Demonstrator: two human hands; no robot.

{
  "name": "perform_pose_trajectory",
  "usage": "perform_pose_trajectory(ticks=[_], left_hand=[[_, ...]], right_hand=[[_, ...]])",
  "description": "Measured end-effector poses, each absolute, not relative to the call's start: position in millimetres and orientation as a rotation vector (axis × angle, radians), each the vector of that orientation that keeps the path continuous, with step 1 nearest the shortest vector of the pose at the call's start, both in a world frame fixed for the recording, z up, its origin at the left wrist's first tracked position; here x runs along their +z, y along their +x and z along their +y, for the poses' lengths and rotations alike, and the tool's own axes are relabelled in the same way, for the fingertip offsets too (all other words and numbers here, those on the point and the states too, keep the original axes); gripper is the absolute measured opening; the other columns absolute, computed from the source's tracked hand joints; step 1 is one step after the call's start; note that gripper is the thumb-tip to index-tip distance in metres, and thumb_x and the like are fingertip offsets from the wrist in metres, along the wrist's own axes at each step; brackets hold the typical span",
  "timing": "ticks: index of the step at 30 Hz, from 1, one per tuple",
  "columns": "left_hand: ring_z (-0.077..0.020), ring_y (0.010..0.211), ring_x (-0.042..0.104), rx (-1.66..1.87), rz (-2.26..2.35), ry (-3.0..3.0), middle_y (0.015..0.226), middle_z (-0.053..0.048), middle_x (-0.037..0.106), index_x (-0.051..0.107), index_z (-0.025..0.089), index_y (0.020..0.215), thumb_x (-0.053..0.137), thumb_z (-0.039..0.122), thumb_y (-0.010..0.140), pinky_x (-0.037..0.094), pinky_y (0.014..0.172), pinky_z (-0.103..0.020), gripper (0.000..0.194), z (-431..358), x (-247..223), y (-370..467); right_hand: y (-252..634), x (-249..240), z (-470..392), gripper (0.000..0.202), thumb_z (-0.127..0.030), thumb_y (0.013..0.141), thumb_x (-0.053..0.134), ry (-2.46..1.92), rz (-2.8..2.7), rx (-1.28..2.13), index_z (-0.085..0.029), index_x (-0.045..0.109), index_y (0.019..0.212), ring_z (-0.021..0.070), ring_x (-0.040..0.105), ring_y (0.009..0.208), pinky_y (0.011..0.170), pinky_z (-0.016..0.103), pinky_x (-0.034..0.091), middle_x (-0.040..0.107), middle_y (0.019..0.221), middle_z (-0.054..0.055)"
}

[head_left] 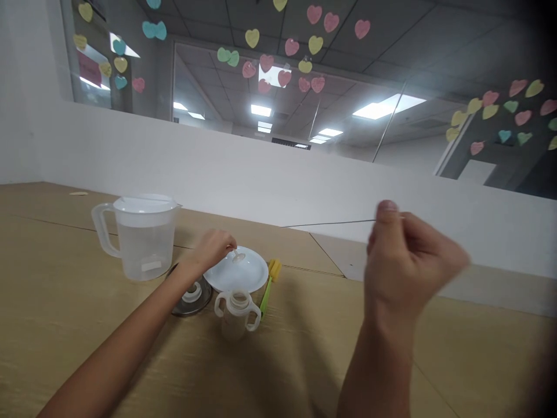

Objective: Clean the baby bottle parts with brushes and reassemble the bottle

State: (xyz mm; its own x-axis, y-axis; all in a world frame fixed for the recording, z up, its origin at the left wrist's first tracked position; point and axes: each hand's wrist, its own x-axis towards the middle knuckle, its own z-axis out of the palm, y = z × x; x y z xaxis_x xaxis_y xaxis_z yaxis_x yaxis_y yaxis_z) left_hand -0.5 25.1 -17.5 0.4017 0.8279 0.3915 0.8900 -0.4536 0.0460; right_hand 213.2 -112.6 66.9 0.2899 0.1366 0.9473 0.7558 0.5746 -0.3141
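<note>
Right hand (pixel 404 261): nearest the camera, right of centre; forearm rising steeply from the bottom edge, thumb uppermost, fingers curled closed around a thin rod (pixel 326 223).
Thin rod: held roughly level, pointing left towards the middle of the frame, well apart from the clear piece.
Left hand (pixel 215 247): centre of the frame; forearm slanting up from the lower left corner, fingertips pinched together on a small clear piece (pixel 238 256).
Small clear piece: over the white bowl (pixel 256 277); whether they touch, I cannot tell.
Handled bottle (pixel 235 325): upright, open-topped, just in front of the bowl.
White ring (pixel 191 293): on a dark round dish (pixel 188 309), left of the bottle, apparently already off it.
Still apart: bottle, ring and clear piece are not joined; the two held pieces are not set down.
Yellow-and-green brush (pixel 266 295): unheld on the worktop (pixel 78 325), right of the bowl.
Lidded pitcher (pixel 145 244): left of centre, upright.
</note>
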Motion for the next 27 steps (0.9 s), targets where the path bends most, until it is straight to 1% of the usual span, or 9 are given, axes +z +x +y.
perform_pose_trajectory(ticks=[3,7,9,12,15,17,20,24,27], left_hand=[[-0.0252,0.093,0.063,-0.362,-1.553,-2.510,0.096,-0.012,0.069,0.073,0.018,0.092,0.051,0.011,0.081,0.046,0.080,-0.033,0.026,31,-31,8],[-0.0260,0.088,0.065,-0.250,-1.543,-2.601,0.090,-0.015,0.069,0.073,0.016,0.086,0.053,0.007,0.075,0.047,0.077,-0.034,0.024,42,-53,13],[-0.0257,0.088,0.065,-0.200,-1.547,-2.652,0.089,-0.015,0.069,0.073,0.014,0.083,0.055,0.006,0.073,0.047,0.077,-0.033,0.023,46,-63,12],[-0.0245,0.087,0.065,-0.130,-1.558,-2.744,0.089,-0.013,0.070,0.073,0.015,0.083,0.057,0.004,0.068,0.047,0.076,-0.031,0.024,51,-74,10],[-0.0199,0.081,0.065,-0.085,-1.552,-2.852,0.088,-0.008,0.071,0.073,0.018,0.086,0.059,0.008,0.068,0.046,0.070,-0.025,0.025,54,-79,8],[-0.0167,0.079,0.064,-0.083,-1.538,-2.900,0.089,-0.007,0.071,0.072,0.017,0.088,0.057,0.011,0.070,0.045,0.068,-0.022,0.024,53,-75,7],[-0.0146,0.077,0.063,-0.119,-1.518,-2.916,0.088,-0.006,0.071,0.071,0.016,0.086,0.052,0.008,0.071,0.043,0.066,-0.020,0.026,46,-59,4],[-0.0158,0.069,0.060,-0.245,-1.475,-2.848,0.079,-0.008,0.069,0.069,0.015,0.077,0.046,0.011,0.075,0.038,0.060,-0.023,0.023,22,-24,-3],[-0.0163,0.066,0.057,-0.476,-1.390,-2.741,0.074,-0.007,0.066,0.064,0.015,0.072,0.043,0.014,0.079,0.035,0.058,-0.024,0.023,0,1,-7]], right_hand=[[204,66,-100,0.046,-0.034,0.085,0.052,-0.972,-1.275,-0.434,-0.017,0.032,0.046,0.0060,0.023,0.045,0.046,0.023,0.019,0.021,0.047,-0.006],[192,60,-84,0.047,-0.034,0.085,0.047,-1.068,-1.391,-0.411,-0.018,0.025,0.047,0.0062,0.019,0.047,0.047,0.023,0.019,0.020,0.046,-0.006],[187,57,-78,0.046,-0.034,0.086,0.046,-1.137,-1.434,-0.420,-0.017,0.026,0.048,0.0068,0.018,0.047,0.048,0.023,0.018,0.020,0.046,-0.006],[182,52,-67,0.045,-0.035,0.088,0.043,-1.347,-1.559,-0.406,-0.017,0.035,0.047,0.0078,0.023,0.047,0.049,0.024,0.019,0.030,0.044,-0.004],[178,44,-51,0.042,-0.035,0.091,0.038,-1.618,-1.723,-0.400,-0.017,0.053,0.055,0.0102,0.038,0.049,0.050,0.024,0.020,0.049,0.051,0.000],[176,34,-38,0.038,-0.032,0.091,0.037,-1.755,-1.845,-0.417,-0.017,0.063,0.067,0.0135,0.051,0.058,0.052,0.024,0.024,0.061,0.063,0.005],[174,18,-18,0.031,-0.025,0.090,0.039,-1.890,-2.068,-0.389,-0.015,0.067,0.084,0.0190,0.061,0.075,0.057,0.025,0.031,0.067,0.082,0.010],[172,8,-7,0.030,-0.022,0.089,0.040,-1.987,-2.202,-0.329,-0.011,0.067,0.094,0.0230,0.064,0.086,0.063,0.026,0.038,0.067,0.095,0.016],[171,15,-17,0.034,-0.024,0.091,0.036,-1.891,-2.211,-0.300,-0.010,0.067,0.090,0.0229,0.063,0.085,0.065,0.027,0.039,0.067,0.094,0.017]])
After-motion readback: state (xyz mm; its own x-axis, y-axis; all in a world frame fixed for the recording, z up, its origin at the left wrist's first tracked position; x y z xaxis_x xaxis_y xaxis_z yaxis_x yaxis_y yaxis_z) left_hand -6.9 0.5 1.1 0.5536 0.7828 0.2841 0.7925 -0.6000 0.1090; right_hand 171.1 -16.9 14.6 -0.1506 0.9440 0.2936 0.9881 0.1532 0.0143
